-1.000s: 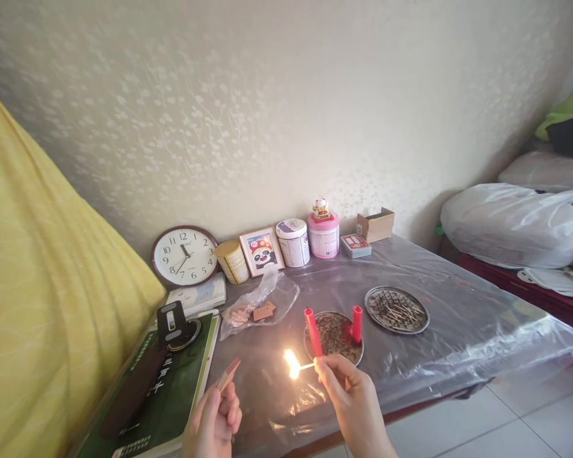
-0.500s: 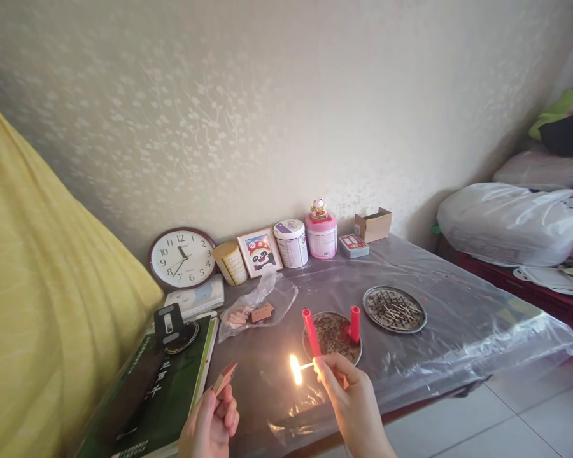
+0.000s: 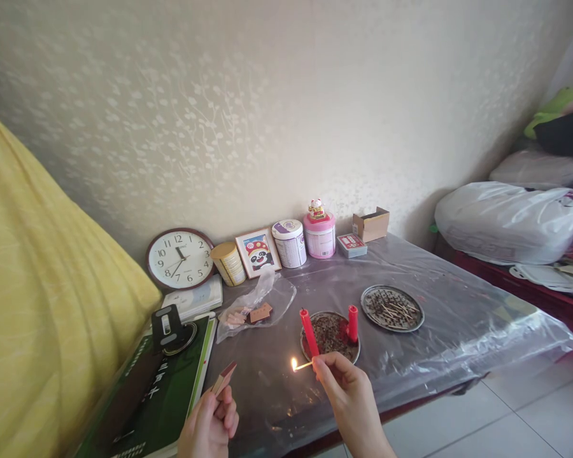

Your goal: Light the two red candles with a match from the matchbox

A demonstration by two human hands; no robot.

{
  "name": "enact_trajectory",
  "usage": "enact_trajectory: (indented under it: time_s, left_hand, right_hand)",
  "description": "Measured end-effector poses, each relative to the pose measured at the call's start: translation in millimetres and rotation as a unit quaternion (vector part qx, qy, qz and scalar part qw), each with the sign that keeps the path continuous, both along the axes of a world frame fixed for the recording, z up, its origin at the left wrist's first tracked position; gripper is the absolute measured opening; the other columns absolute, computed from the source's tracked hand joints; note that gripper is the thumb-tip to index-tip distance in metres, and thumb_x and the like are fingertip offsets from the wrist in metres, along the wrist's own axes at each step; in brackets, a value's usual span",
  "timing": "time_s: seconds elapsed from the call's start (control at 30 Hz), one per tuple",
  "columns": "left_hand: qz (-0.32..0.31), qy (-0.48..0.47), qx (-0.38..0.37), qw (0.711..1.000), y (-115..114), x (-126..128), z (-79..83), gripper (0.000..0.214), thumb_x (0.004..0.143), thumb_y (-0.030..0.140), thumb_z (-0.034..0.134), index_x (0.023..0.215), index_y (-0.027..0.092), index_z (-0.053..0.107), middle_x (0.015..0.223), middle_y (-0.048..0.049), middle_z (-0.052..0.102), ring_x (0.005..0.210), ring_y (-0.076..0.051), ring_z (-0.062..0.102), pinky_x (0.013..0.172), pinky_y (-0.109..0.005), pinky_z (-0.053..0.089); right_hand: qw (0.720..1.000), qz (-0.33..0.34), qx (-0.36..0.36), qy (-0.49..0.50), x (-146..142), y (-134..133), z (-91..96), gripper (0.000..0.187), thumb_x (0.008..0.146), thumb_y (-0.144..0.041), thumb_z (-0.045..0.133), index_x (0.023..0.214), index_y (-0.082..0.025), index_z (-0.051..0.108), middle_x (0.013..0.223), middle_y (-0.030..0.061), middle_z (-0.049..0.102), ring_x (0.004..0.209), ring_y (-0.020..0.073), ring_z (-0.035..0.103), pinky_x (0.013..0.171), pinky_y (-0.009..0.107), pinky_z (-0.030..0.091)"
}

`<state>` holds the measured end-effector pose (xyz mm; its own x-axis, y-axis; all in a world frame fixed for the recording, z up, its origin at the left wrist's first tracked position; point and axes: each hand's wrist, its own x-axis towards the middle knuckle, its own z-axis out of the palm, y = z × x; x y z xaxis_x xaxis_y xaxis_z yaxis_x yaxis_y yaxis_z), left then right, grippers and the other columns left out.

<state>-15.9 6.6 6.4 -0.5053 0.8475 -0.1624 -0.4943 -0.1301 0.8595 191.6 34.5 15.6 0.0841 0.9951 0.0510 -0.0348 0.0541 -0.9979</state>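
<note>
Pinched in my right hand (image 3: 351, 394) is a burning match (image 3: 304, 366), its small flame at the left end. My left hand (image 3: 210, 416) grips a matchbox (image 3: 224, 378), tilted, over the near part of the table. Behind my right hand a round metal tray (image 3: 333, 327) with dark residue bears two red candles. The left candle (image 3: 309, 332) leans a little and its lower end is partly behind my fingers. The right candle (image 3: 352, 323) is upright. No flame shows on either candle.
A second round tray (image 3: 392, 308) holds several used matches. A clear plastic bag (image 3: 267, 292) with matchboxes lies left of the candles. A clock (image 3: 180, 258), tins and a picture frame (image 3: 258, 252) line the wall. A green book (image 3: 157, 388) lies at left beside a yellow curtain (image 3: 52, 286).
The match flame has shrunk from a tall, bright blaze to a small one. Both hands keep nearly the same places; the view has shifted very slightly.
</note>
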Motion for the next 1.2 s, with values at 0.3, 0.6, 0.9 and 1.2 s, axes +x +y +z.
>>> enact_trajectory:
  time_s: [0.3,0.6,0.9,1.2]
  left_hand:
    - [-0.005,0.012,0.005,1.000,-2,1,0.4,0.041,0.059,0.052,0.078,0.082,0.018,0.077,0.058,-0.0008,0.059,0.041,-0.008,0.040,0.035,-0.021,0.032]
    - [0.007,0.006,-0.012,1.000,2,2,-2.1,0.044,0.052,0.054,0.080,0.075,0.017,0.077,0.055,-0.0016,0.059,0.039,-0.009,0.039,0.034,-0.022,0.031]
    - [-0.018,0.009,0.001,1.000,0,-3,-7.0,0.042,0.058,0.052,0.078,0.081,0.017,0.077,0.057,-0.0010,0.058,0.040,-0.008,0.039,0.035,-0.022,0.031]
    - [-0.034,0.010,0.002,0.999,3,-7,-9.7,0.042,0.057,0.051,0.079,0.080,0.017,0.077,0.056,-0.0005,0.056,0.039,-0.009,0.039,0.034,-0.023,0.031]
  right_hand:
    - [1.000,-0.003,0.019,-0.018,-1,1,-3.2,0.036,0.083,-0.051,0.058,0.070,-0.018,0.062,0.062,-0.0010,0.048,0.060,0.0146,0.040,0.055,0.024,0.032]
    - [0.999,0.007,0.025,-0.020,-4,2,-0.8,0.036,0.083,-0.051,0.058,0.070,-0.018,0.062,0.062,-0.0011,0.049,0.059,0.0143,0.040,0.055,0.024,0.032]
    - [0.997,-0.007,0.066,-0.045,-6,9,8.1,0.032,0.086,-0.046,0.057,0.070,-0.019,0.060,0.062,-0.0011,0.052,0.060,0.0146,0.044,0.056,0.023,0.034]
    - [0.993,-0.021,0.100,-0.063,0,15,21.6,0.028,0.088,-0.042,0.056,0.073,-0.019,0.063,0.066,0.0004,0.057,0.061,0.0149,0.048,0.057,0.023,0.038]
